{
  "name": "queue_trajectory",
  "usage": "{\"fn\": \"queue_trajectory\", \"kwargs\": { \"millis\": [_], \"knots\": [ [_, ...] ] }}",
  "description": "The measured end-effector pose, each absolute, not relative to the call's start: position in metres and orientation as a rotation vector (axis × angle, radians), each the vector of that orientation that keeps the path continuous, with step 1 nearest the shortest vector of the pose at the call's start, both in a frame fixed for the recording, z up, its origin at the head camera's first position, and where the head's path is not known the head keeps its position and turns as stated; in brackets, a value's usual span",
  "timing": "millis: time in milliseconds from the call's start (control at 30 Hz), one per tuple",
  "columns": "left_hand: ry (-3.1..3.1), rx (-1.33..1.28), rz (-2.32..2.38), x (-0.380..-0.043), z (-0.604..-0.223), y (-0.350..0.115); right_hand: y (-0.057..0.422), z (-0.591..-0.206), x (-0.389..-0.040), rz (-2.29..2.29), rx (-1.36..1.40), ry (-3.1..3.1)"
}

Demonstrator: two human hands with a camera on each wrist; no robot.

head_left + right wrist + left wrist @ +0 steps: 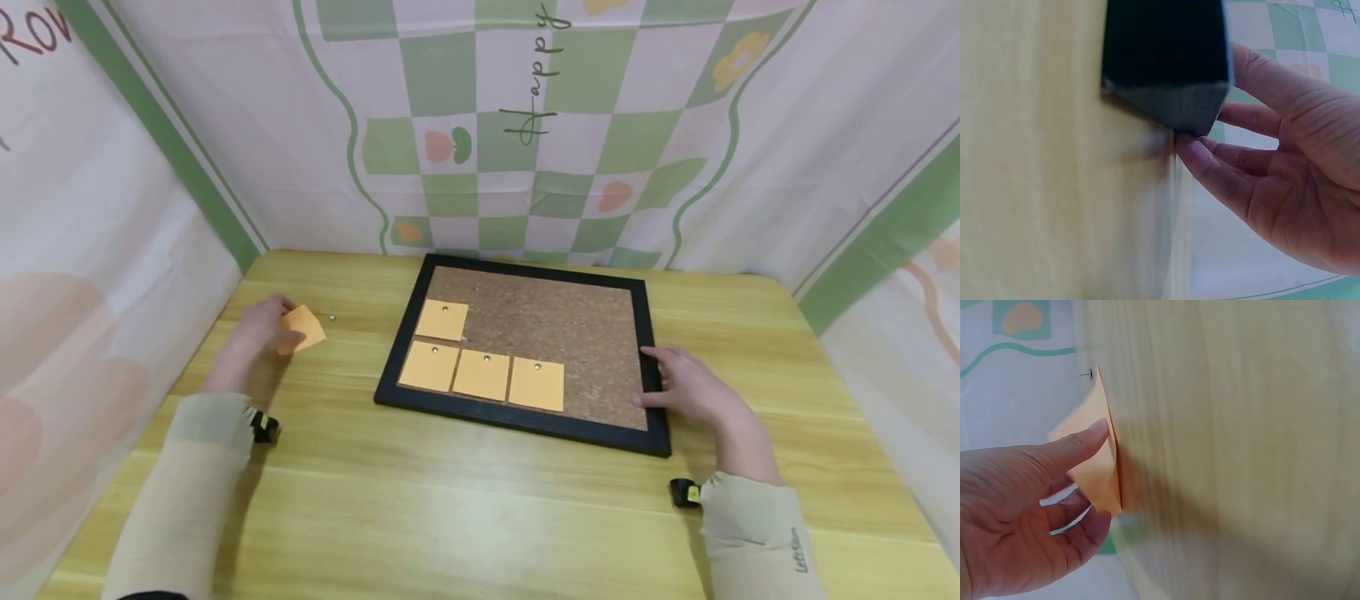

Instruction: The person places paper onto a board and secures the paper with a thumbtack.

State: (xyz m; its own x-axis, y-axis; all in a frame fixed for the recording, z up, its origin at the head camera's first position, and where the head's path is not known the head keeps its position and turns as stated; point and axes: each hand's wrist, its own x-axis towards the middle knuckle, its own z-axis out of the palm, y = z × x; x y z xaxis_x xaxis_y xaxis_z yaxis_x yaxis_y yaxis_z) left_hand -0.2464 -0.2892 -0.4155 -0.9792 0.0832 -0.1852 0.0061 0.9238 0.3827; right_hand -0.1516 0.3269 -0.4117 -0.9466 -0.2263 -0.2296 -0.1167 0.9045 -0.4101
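My left hand (258,327) pinches an orange sticky note (307,325) over the table's left side. In the left wrist view the thumb lies on the face of the note (1096,465), which is bent and tilted. Just beyond it lies a small pushpin (333,317). On the right, my right hand (693,385) holds the black frame of a corkboard (592,342) by its right edge. From the right wrist, the thumb is on the frame (1166,56) and the fingers are at its side and underside. One pinned note (442,323) sits above a row of three pinned notes (481,377).
The wooden table (450,508) carries the board near its back edge. A printed cloth (510,83) with green checks hangs behind, and cloth also hangs at both sides. Small silvery specks, perhaps pins, show on the cork near the upper-left note.
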Motion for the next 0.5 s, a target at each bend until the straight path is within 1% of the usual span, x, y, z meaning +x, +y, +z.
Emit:
{"fn": "queue_trajectory", "kwargs": {
  "millis": [167,500],
  "knots": [
    [2.901,0.147,0.462,-0.2458,-0.4157,-0.2906,0.3274,-0.4110,-0.1518,-0.580,-0.262,2.792],
    [2.920,0.133,0.455,-0.2442,-0.4174,-0.2903,0.3278,-0.4106,-0.1515,-0.579,-0.286,2.793]
  ]
}}
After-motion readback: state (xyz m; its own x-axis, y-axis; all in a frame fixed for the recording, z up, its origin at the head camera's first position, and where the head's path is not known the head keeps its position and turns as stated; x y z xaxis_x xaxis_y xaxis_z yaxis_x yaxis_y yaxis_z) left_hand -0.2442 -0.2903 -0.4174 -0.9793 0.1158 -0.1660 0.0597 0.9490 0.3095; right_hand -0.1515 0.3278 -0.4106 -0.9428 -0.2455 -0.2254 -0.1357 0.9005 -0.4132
